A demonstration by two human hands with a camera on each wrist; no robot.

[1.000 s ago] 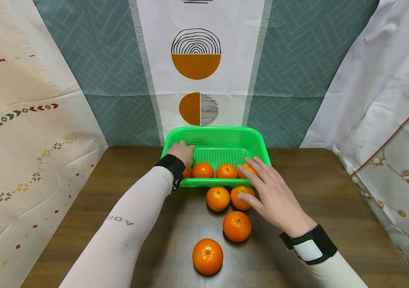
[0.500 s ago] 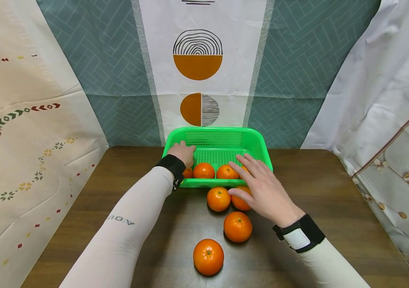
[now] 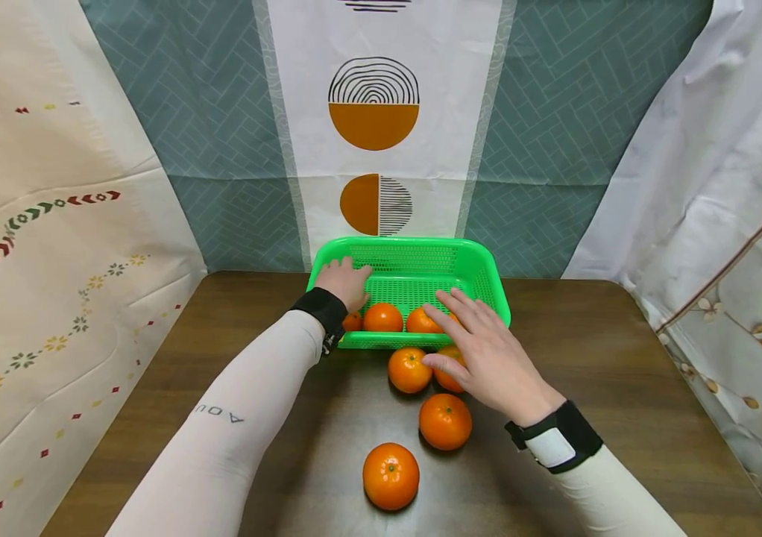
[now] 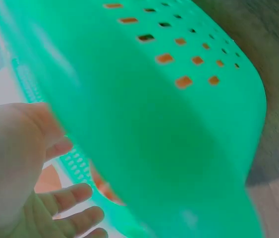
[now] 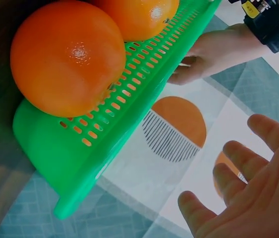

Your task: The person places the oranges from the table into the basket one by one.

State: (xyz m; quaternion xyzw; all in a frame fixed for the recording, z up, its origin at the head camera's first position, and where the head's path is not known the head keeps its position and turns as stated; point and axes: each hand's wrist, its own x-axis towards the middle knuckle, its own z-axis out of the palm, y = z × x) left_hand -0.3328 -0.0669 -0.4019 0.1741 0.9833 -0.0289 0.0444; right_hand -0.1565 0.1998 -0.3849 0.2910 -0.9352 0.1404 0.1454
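A green plastic basket (image 3: pixel 381 341) stands at the table's far side, with several oranges (image 3: pixel 383 318) along its front wall. My left hand (image 3: pixel 343 283) is over its left end, fingers extended and nothing in them; the left wrist view shows this hand (image 4: pixel 10 168) beside the basket's rim. My right hand (image 3: pixel 495 362) hovers with spread fingers above the basket's front right, holding nothing. It partly covers an orange (image 3: pixel 448 377) outside the basket and another inside. Beside the covered one outside sits an orange (image 3: pixel 410 371). Two more, a middle orange (image 3: pixel 445 422) and a nearest orange (image 3: pixel 391 477), lie closer to me.
The brown wooden table (image 3: pixel 596 358) extends to both sides of the basket. Behind it hangs a green and white patterned cloth (image 3: pixel 542 149). Floral cloths enclose the left (image 3: pixel 86 261) and right. Each wrist wears a black strap (image 3: pixel 569 440).
My right hand has shifted left, covering more of the oranges near the basket's front right corner. My left hand has lifted slightly and its fingers have spread. The oranges and basket stay put.
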